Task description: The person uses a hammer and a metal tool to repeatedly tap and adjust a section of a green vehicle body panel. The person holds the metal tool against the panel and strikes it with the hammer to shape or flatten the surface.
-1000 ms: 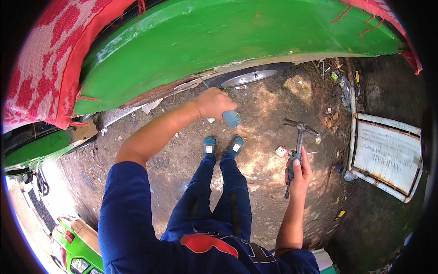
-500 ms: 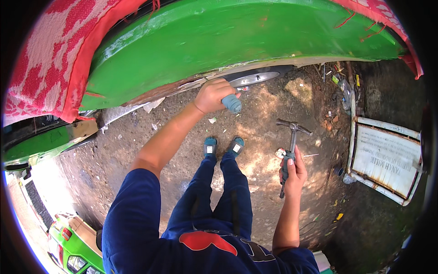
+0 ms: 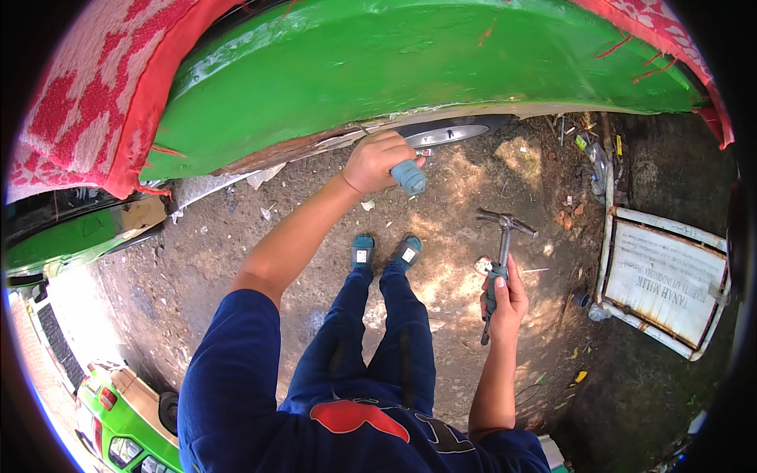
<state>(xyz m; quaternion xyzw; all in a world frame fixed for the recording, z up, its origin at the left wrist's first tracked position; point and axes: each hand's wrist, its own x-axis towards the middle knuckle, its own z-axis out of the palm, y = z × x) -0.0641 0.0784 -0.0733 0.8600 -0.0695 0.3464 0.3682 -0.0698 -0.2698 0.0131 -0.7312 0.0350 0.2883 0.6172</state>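
Observation:
My left hand [image 3: 380,163] is closed around a tool with a thick blue-grey wrapped handle [image 3: 409,177]. A thin metal shaft shows past the knuckles, against the lower edge of a green vehicle body panel [image 3: 410,63]; its tip is hard to make out. Lower down on the right, my right hand [image 3: 506,303] grips a hammer [image 3: 505,236] by its dark wrapped handle, with the metal head pointing up and away from me. The hammer is apart from the panel.
Red-and-white patterned cloth [image 3: 95,94] drapes over the panel's left side. A wheel [image 3: 449,134] shows beneath it. On the right a rusty white-framed sign [image 3: 666,272] lies near litter. Another green vehicle [image 3: 130,418] stands at lower left. The ground is dirt.
My left hand has shifted slightly to the right with the wrapped-handle tool. The view has moved a little, and the hammer stays in nearly the same place in my right hand.

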